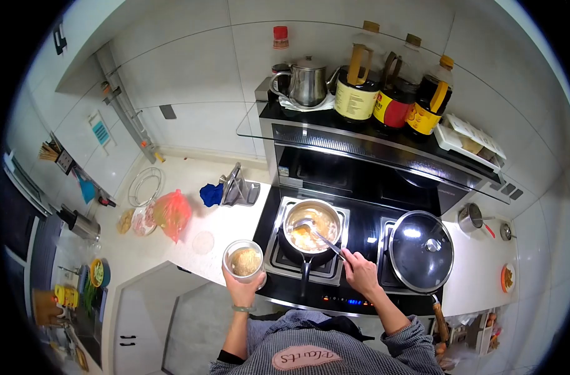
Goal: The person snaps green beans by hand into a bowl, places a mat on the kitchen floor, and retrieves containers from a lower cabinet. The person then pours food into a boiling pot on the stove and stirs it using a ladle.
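My left hand is wrapped round a clear jar with tan, grainy contents, held at the left edge of the stove. In my right hand is the handle of a metal ladle. The ladle's bowl rests in the light brown liquid inside a small saucepan. That saucepan sits on the left burner, its black handle toward me. Both hands are closed on what they hold.
A lidded wok covers the right burner. Behind, a shelf carries a steel kettle and several sauce bottles. On the left counter are a red plastic bag, a blue cloth and a metal rack. A small pot stands right.
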A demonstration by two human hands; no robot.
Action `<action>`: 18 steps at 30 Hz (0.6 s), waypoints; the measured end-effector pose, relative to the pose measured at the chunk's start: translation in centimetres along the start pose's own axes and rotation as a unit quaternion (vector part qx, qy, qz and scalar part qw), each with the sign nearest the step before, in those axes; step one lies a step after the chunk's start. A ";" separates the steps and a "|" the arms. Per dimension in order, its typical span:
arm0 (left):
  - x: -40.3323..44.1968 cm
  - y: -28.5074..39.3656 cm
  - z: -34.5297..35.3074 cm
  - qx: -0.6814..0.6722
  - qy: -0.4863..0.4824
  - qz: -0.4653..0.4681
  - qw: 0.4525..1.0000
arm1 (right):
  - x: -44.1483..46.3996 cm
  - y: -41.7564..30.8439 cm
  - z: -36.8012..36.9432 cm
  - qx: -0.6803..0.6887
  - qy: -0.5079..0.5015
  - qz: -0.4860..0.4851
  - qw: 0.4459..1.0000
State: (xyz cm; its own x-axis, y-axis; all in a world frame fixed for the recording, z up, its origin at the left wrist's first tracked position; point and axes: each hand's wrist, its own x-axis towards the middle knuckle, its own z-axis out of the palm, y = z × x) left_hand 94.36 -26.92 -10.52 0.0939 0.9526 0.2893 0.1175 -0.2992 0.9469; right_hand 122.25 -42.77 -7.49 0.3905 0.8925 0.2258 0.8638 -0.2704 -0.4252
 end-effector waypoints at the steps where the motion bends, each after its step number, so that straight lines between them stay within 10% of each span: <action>1: -0.4 -0.2 -0.3 0.000 0.003 0.000 1.000 | 0.1 0.2 0.0 -0.004 -0.007 0.017 1.000; 11: -3.2 0.1 -2.7 0.025 0.030 -0.034 0.999 | 1.2 -0.7 -3.9 -0.020 -0.095 0.157 0.983; 18: -4.1 0.8 -3.2 0.017 0.030 -0.037 0.999 | 3.2 2.3 -3.8 0.290 -0.237 0.270 0.887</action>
State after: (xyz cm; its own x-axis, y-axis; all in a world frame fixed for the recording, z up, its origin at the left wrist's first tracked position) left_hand 90.92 -30.88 -10.49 0.0244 0.9735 0.2273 0.1562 -0.2283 0.9610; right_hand 126.71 -41.92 -4.39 0.4010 0.7788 -0.4824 0.2285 -0.5950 -0.7706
